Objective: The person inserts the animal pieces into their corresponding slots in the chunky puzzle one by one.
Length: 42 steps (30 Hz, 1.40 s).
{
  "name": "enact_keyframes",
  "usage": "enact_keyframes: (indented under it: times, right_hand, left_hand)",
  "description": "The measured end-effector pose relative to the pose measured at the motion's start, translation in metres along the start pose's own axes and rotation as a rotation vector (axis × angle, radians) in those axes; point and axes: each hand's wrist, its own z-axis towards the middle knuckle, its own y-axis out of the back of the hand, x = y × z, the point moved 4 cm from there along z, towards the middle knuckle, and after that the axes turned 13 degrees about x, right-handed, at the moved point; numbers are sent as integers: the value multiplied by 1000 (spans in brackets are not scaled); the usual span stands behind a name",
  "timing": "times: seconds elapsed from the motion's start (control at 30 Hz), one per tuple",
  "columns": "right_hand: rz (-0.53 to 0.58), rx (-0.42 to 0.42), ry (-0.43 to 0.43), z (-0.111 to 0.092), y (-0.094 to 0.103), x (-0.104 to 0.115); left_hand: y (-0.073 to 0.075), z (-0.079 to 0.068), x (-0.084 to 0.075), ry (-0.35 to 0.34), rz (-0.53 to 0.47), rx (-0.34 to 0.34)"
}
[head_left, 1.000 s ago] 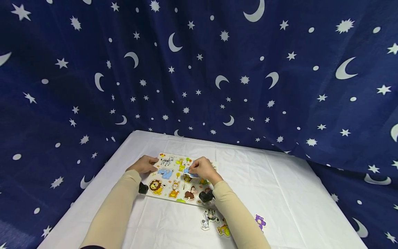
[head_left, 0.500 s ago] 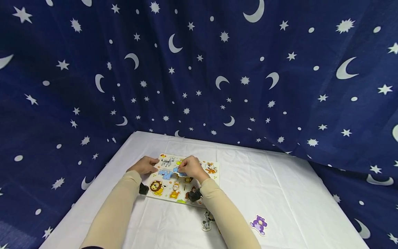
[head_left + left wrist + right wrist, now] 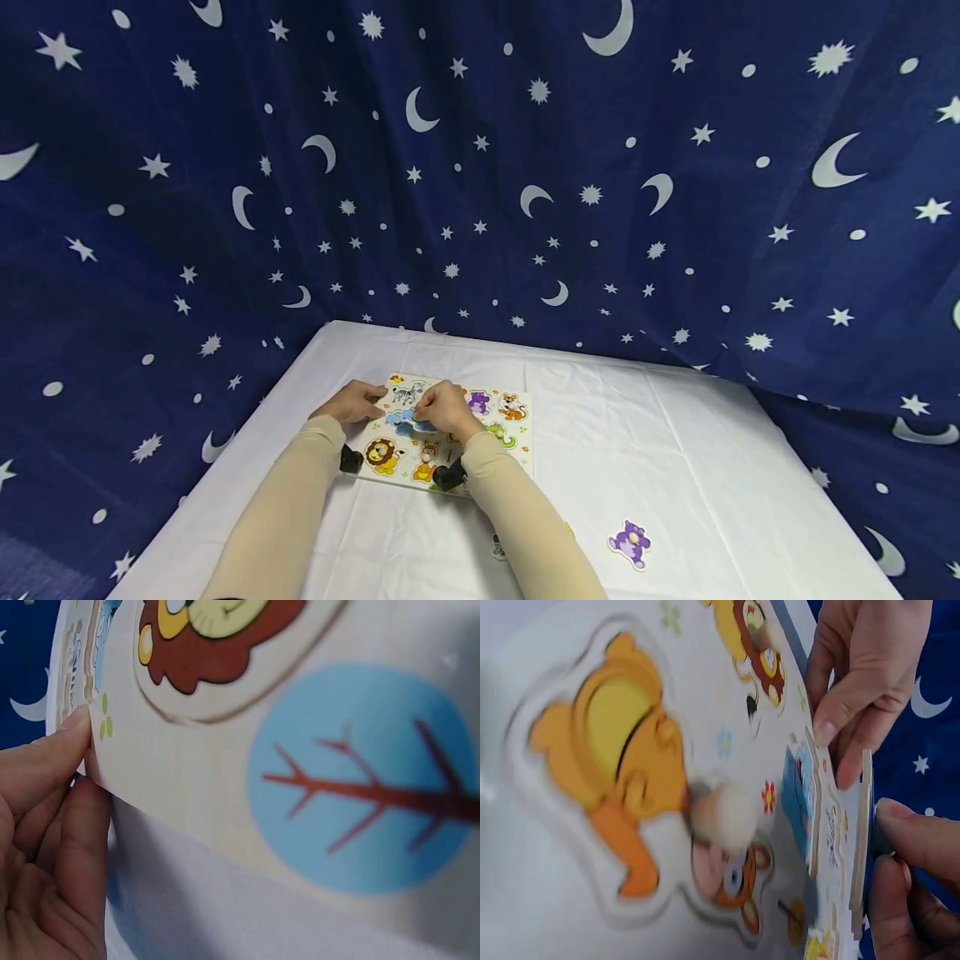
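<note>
Blue and edged in pale wood-like layers, the elephant piece [image 3: 861, 847] is held just above the puzzle board [image 3: 405, 480], apart from it, near the printed elephant [image 3: 799, 802]. It is pinched between nearly closed thumb and fingertip of the right hand [image 3: 444, 408]; whether a knob is gripped is hidden by the fingers. The board's edge is clasped by the left hand [image 3: 352, 402]. The piece is judged light, stiff and hardly fragile, best taken centrally by a knob like that on the kangaroo piece [image 3: 615, 750], though some swivelling is to be expected
</note>
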Motion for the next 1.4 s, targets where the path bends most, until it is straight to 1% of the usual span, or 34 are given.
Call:
enact_keyframes:
  times: [0.1,0.23,0.5,0.73,0.8,0.97,1.17,1.4]
  right_hand:
    - [19,-1,-1,4,-5,3]
    - [1,-17,-15,9,-11,5]
    - [-29,-38,-75,13,-21,0]
    - [1,-51,-57,15,-28,-4]
    - [8,-50,-71,16,-29,-4]
    - [-30,-63,-62,18,-31,0]
    - [-101,-109,-47,20,-35,2]
    - [-88,-124,-42,20,-39,1]
  left_hand:
    - [0,0,1,-13,-15,5]
    - [-1,0,2,-19,-59,6]
    - [-5,0,2,-62,-63,10]
    - [-5,1,1,-52,-79,13]
    - [-4,1,0,-50,-84,18]
    - [-2,-1,-1,-46,-95,11]
    - [-1,-3,-3,-48,-95,12]
    - [-1,-3,-2,-41,-87,16]
